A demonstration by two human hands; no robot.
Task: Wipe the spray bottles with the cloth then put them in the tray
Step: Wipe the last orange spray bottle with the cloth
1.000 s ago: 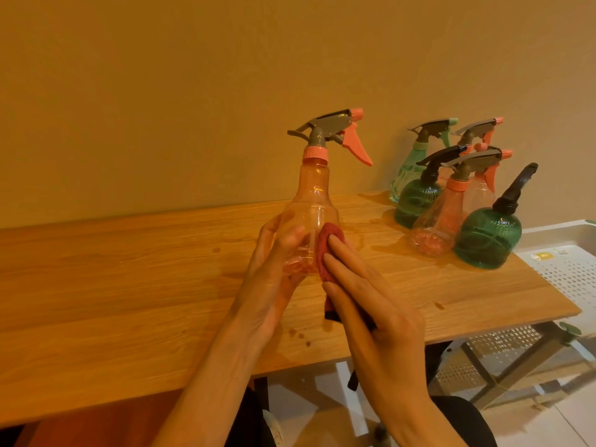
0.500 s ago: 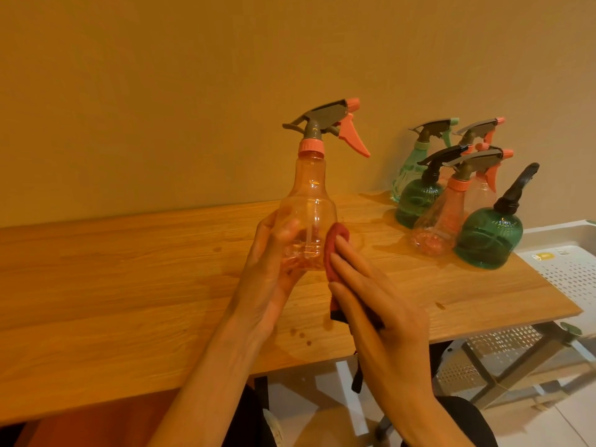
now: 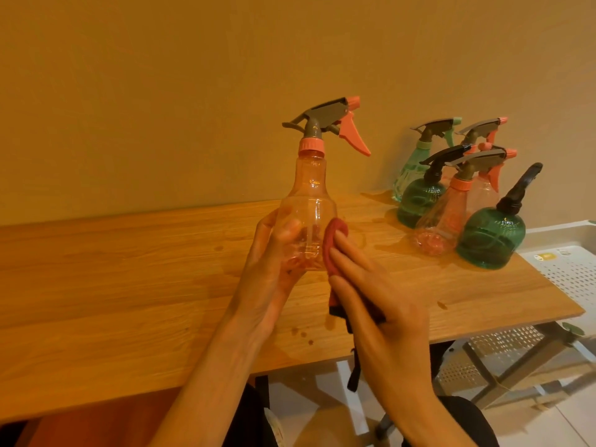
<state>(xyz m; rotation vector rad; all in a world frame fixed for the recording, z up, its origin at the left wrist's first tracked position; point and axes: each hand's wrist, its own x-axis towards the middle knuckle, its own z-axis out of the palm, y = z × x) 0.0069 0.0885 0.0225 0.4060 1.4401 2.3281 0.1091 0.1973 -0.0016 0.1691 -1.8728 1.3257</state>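
My left hand (image 3: 267, 269) holds the clear orange plastic spray bottle (image 3: 311, 201) above the wooden table (image 3: 129, 285); my right hand (image 3: 383, 317) presses the red cloth (image 3: 333, 250) on its right side. Five more bottles (image 3: 464, 201) cluster beyond my right hand, the white perforated tray (image 3: 571, 272) further right.

both forearms are bare to the frame's lower edge, no sleeves in view. the left hand (image 3: 274, 269) and right hand (image 3: 380, 304) wear no gloves, rings or watch.
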